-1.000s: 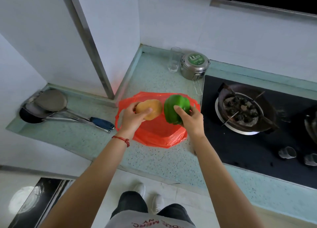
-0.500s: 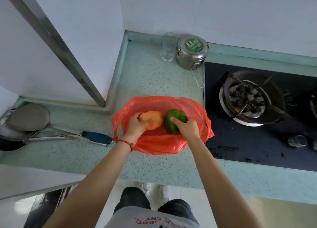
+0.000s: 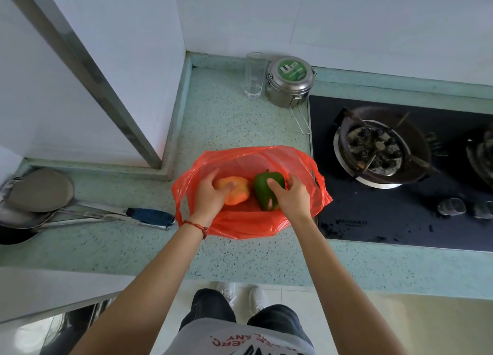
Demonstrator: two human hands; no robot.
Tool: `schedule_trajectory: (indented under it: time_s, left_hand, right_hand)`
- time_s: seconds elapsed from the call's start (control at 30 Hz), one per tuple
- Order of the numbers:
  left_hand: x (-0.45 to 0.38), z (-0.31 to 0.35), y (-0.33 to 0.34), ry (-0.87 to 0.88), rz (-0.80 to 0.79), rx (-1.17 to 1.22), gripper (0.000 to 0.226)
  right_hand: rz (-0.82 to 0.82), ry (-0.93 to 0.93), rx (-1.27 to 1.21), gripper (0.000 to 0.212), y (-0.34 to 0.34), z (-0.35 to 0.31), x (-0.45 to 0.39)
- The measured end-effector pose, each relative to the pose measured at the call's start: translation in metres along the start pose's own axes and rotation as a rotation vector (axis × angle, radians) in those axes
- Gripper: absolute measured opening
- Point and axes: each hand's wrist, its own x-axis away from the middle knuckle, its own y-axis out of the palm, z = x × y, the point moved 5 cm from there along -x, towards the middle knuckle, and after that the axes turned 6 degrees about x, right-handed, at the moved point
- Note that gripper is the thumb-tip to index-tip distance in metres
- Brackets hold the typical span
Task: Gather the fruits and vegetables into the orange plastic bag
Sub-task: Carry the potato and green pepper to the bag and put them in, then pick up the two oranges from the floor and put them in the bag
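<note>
- Compared with a second ago, both hands are lower: the fruit and the pepper were held above the mouth of the orange plastic bag [image 3: 266, 221], and now they are down inside it.
- The left hand [image 3: 210, 194] is curled over the yellow-orange fruit [image 3: 237, 194], and its fingers grip it from above.
- The right hand [image 3: 292, 197] is closed around the green bell pepper [image 3: 264, 192], with the thumb on its side.
- The bag lies open on the speckled countertop [image 3: 226, 120], just beside the black gas stove [image 3: 400, 189].
- In my judgement, this step is almost finished; what remains is to let go and take the hands out.
- I cannot tell if the two items already rest on the bottom of the bag, because the hands and the near wall of the bag hide it.
- The kind of the yellow-orange fruit is hard to make out.
- No other fruit or vegetable shows on the counter; the far right burner is cut off.
</note>
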Motion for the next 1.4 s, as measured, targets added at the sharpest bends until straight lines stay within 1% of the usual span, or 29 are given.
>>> schedule_trajectory:
  time_s: [0.17, 0.23, 0.3, 0.4, 0.47, 0.53, 0.6, 0.67, 0.77, 0.97, 1.13, 1.23, 1.4]
  left_hand:
    - [0.016, 0.016, -0.006, 0.157, -0.001, 0.029, 0.046]
    - [0.023, 0.023, -0.007, 0.211, 0.001, 0.018, 0.04]
    - [0.032, 0.032, -0.004, 0.281, -0.024, -0.04, 0.036]
    - [0.043, 0.045, 0.005, 0.436, -0.101, -0.153, 0.036]
    - [0.05, 0.053, 0.015, 0.547, -0.178, -0.255, 0.041]
    - [0.059, 0.057, 0.026, 0.649, -0.231, -0.392, 0.05]
    - [0.07, 0.06, 0.04, 0.753, -0.247, -0.555, 0.053]
    - [0.083, 0.061, 0.056, 0.829, -0.29, -0.686, 0.055]
    - [0.102, 0.06, 0.081, 0.904, -0.361, -0.768, 0.053]
    - [0.151, 0.056, 0.138, 0.994, -0.523, -0.834, 0.053]
    - [0.206, 0.046, 0.19, 1.056, -0.66, -0.861, 0.054]
    - [0.242, 0.042, 0.219, 1.127, -0.743, -0.869, 0.055]
    - [0.296, 0.032, 0.267, 1.25, -0.911, -0.876, 0.057]
  right_hand:
    - [0.082, -0.068, -0.101, 0.058, -0.013, -0.007, 0.02]
    - [0.118, -0.117, -0.15, 0.054, -0.019, -0.011, 0.029]
    - [0.15, -0.186, -0.144, 0.048, -0.025, -0.013, 0.042]
    - [0.235, -0.313, -0.03, 0.044, -0.034, -0.01, 0.06]
    - [0.296, -0.392, 0.101, 0.044, -0.039, -0.005, 0.072]
    - [0.347, -0.427, 0.209, 0.044, -0.046, 0.004, 0.084]
    - [0.386, -0.425, 0.268, 0.042, -0.054, 0.02, 0.094]
    - [0.419, -0.373, 0.323, 0.044, -0.066, 0.04, 0.101]
    - [0.456, -0.24, 0.381, 0.048, -0.086, 0.073, 0.11]
    - [0.531, -0.061, 0.446, 0.052, -0.124, 0.14, 0.155]
    - [0.675, 0.065, 0.458, 0.05, -0.157, 0.204, 0.208]
    - [0.756, 0.151, 0.466, 0.046, -0.174, 0.242, 0.243]
    - [0.879, 0.349, 0.44, 0.043, -0.194, 0.296, 0.306]
